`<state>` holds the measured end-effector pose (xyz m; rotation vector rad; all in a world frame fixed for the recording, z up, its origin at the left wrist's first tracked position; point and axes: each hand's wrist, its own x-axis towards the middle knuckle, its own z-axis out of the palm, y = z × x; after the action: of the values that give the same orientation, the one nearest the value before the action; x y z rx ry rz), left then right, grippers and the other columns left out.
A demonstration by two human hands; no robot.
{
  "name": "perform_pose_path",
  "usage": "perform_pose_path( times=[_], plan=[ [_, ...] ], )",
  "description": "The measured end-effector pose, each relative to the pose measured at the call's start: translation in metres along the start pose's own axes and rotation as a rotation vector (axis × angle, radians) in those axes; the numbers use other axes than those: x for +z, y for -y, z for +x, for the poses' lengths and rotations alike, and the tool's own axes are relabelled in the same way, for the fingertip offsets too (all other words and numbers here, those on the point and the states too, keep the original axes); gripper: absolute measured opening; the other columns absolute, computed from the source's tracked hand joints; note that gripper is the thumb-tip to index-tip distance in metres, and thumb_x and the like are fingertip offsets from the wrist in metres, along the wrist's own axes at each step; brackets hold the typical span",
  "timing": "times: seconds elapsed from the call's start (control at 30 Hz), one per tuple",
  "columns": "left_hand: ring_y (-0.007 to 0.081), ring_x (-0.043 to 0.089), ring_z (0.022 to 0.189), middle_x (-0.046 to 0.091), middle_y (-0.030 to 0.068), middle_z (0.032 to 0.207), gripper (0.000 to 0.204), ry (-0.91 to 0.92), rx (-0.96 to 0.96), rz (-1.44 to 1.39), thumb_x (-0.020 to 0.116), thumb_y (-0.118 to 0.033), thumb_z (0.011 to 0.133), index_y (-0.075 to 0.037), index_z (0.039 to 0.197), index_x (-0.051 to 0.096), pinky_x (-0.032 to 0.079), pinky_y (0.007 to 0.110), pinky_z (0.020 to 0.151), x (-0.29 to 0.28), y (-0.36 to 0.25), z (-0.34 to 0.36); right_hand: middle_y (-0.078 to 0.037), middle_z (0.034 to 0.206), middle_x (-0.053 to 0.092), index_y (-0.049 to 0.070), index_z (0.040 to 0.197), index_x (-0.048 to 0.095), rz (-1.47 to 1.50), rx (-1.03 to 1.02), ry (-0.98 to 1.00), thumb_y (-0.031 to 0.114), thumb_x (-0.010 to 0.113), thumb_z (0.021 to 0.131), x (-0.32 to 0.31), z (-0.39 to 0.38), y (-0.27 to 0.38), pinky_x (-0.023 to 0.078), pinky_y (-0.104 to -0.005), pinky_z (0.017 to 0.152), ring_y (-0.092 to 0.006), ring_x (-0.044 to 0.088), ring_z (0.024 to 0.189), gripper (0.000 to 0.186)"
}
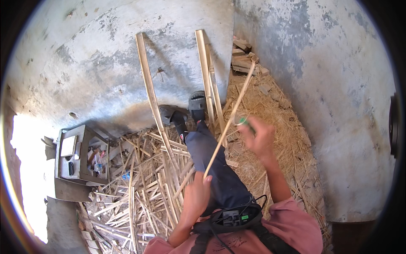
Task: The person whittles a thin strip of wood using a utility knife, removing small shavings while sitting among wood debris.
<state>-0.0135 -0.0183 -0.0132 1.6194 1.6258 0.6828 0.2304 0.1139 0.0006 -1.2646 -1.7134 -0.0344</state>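
Our left hand (196, 195) grips the pale wooden strip (230, 120) near its lower end, slanting over our trouser leg (228, 180); a loose hold could let it twist. A blurred green-handled tool (244, 121), clasped in our right hand (259, 137), might skid if the strip flexes.

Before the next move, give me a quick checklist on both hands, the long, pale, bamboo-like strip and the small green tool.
1. Left hand closed on the near end of the bamboo-like strip: ok.
2. Right hand gripping the green tool: ok.
3. Left hand apart from the tool: ok.
4. Tool touching the strip: cannot tell, blurred.
5. Area left of the dark-trousered legs uncluttered: not ok, loose pale split strips lie scattered.
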Motion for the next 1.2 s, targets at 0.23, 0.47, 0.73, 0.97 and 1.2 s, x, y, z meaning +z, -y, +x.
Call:
perform_pose_path(
  times=[0.23, 0.47, 0.73, 0.97, 1.2],
  plan=[
    [0.0409, 0.065, 0.068, 0.062, 0.0212, 0.072, 0.040, 0.258, -0.147, -0.468, 0.040, -0.033, 0.115, 0.000, 0.099, 0.058, 0.052, 0.051, 0.064, 0.003, 0.079, -0.028, 0.005, 0.069, 0.053, 0.008, 0.116, 0.078, -0.026, 0.470, -0.316, 0.055, 0.054, 0.110, -0.069, 0.043, -0.169, 0.042, -0.0231, 0.055, -0.0062, 0.046, 0.059, 0.053],
    [0.0252, 0.065, 0.072, 0.058, 0.0097, 0.074, 0.058, 0.567, -0.332, -1.041, 0.024, -0.045, 0.119, -0.003, 0.108, 0.063, 0.061, 0.041, 0.077, -0.008, 0.094, 0.012, 0.006, 0.070, 0.048, 0.009, 0.124, 0.069, 0.581, 0.668, 0.121, 0.040, 0.059, 0.111, -0.031, 0.006, -0.071, 0.029, -0.0202, 0.045, -0.0012, 0.038, 0.053, 0.036],
    [0.0176, 0.063, 0.077, 0.060, 0.0038, 0.086, 0.052, 0.607, -0.007, -0.853, 0.035, -0.041, 0.119, 0.002, 0.130, 0.062, 0.056, 0.035, 0.077, -0.007, 0.042, 0.054, -0.005, 0.091, 0.072, 0.000, 0.136, 0.065, 1.037, 0.620, 0.369, 0.029, 0.069, 0.106, 0.013, -0.015, 0.011, 0.030, -0.0200, 0.048, -0.0014, 0.044, 0.056, 0.042],
    [0.0102, 0.042, 0.066, 0.044, -0.0026, 0.080, 0.059, 0.755, -0.032, -0.932, 0.036, -0.054, 0.117, -0.001, 0.121, 0.062, 0.041, 0.028, 0.062, -0.014, 0.011, 0.073, -0.006, 0.086, 0.074, -0.001, 0.120, 0.067, 1.071, 0.615, 0.347, 0.022, 0.071, 0.105, 0.012, -0.011, 0.030, 0.028, -0.0210, 0.048, -0.0006, 0.044, 0.055, 0.029],
    [0.0064, 0.029, 0.059, 0.034, -0.0060, 0.071, 0.060, 0.716, 0.005, -0.983, 0.033, -0.059, 0.116, -0.006, 0.103, 0.056, 0.024, 0.024, 0.053, -0.006, -0.027, 0.103, 0.000, 0.090, 0.072, -0.001, 0.127, 0.073, 1.066, 0.564, 0.245, 0.019, 0.071, 0.105, 0.001, 0.002, 0.037, 0.041, -0.0217, 0.064, -0.0034, 0.056, 0.070, 0.029]
  ],
)
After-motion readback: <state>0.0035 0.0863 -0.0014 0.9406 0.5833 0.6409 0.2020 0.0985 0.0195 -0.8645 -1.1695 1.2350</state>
